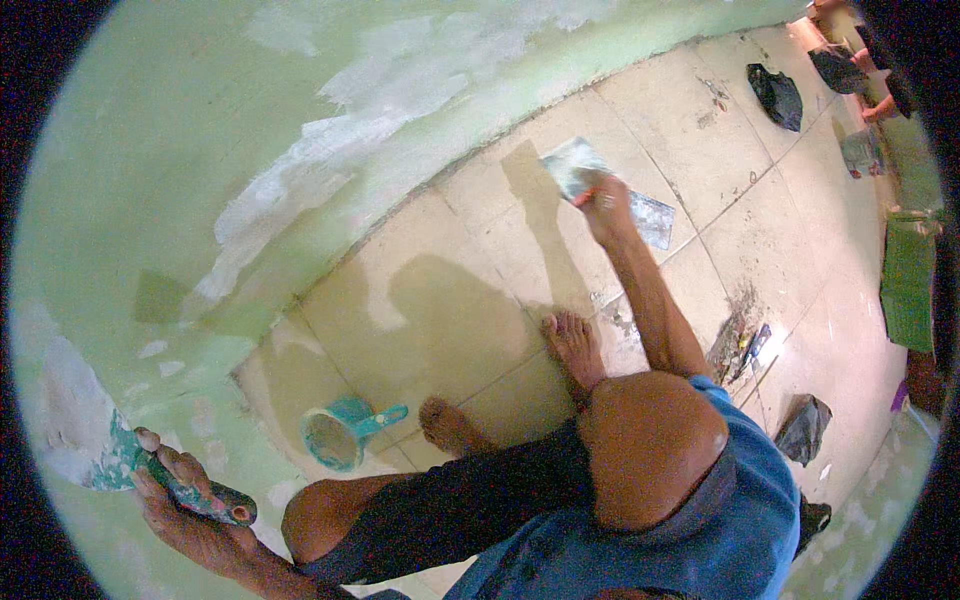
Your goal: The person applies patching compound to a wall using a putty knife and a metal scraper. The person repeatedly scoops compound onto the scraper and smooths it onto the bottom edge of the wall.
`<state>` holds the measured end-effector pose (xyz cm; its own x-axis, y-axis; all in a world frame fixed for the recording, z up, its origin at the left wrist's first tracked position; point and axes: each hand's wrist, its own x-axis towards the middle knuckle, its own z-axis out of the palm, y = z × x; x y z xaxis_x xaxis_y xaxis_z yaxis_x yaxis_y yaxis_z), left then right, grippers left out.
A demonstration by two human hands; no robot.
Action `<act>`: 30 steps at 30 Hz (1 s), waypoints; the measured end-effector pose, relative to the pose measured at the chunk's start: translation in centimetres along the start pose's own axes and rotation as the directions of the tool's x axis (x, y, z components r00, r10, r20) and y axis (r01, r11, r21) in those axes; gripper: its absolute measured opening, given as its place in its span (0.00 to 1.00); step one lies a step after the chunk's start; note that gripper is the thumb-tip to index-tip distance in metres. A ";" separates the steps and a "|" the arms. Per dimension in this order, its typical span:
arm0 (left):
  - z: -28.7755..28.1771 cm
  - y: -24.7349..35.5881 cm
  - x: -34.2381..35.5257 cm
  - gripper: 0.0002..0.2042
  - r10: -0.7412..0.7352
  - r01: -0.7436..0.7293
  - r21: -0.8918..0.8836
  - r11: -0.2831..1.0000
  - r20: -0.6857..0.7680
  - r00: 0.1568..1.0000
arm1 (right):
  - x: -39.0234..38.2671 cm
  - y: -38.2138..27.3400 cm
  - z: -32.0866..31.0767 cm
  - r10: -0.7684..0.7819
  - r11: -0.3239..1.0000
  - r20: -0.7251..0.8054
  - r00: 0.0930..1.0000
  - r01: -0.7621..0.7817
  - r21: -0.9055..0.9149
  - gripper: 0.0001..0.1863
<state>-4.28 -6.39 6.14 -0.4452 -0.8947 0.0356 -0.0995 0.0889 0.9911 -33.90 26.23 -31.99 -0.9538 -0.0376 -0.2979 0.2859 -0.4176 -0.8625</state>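
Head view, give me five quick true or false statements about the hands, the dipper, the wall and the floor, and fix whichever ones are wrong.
1. The left hand holds a putty knife. True.
2. The right hand is empty. False: it holds a pale-bladed tool above the floor.
3. The dipper is to the right of both feet. False: it is to their left.
4. The wall is green with white patches. True.
5. Black plastic lies on the floor. True.
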 end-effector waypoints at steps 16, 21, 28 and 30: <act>-0.6 3.7 -4.5 0.14 -0.047 0.083 0.327 0.941 -0.117 0.992 | 9.6 -1.3 12.8 0.213 0.955 -0.059 0.975 -0.195 0.223 0.03; 4.0 4.2 -4.6 0.14 -0.014 0.119 0.396 0.910 -0.259 0.966 | 6.7 -0.7 15.5 -0.335 0.930 -0.053 0.941 0.321 -0.177 0.09; 5.8 2.0 -2.1 0.15 0.102 -0.061 0.286 0.956 -0.129 0.986 | 4.5 2.9 7.5 0.044 0.999 -0.135 0.990 -0.042 0.020 0.10; 5.3 2.8 -3.1 0.15 0.142 -0.089 0.357 0.930 -0.126 0.982 | 6.8 3.6 6.0 0.089 0.991 -0.109 0.990 -0.077 0.109 0.06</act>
<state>-7.94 -1.07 8.16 -0.3392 -0.9208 0.1923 -0.3703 0.3187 0.8725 -39.94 19.03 -34.68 -0.9090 0.0252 -0.4161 0.3464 -0.5096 -0.7876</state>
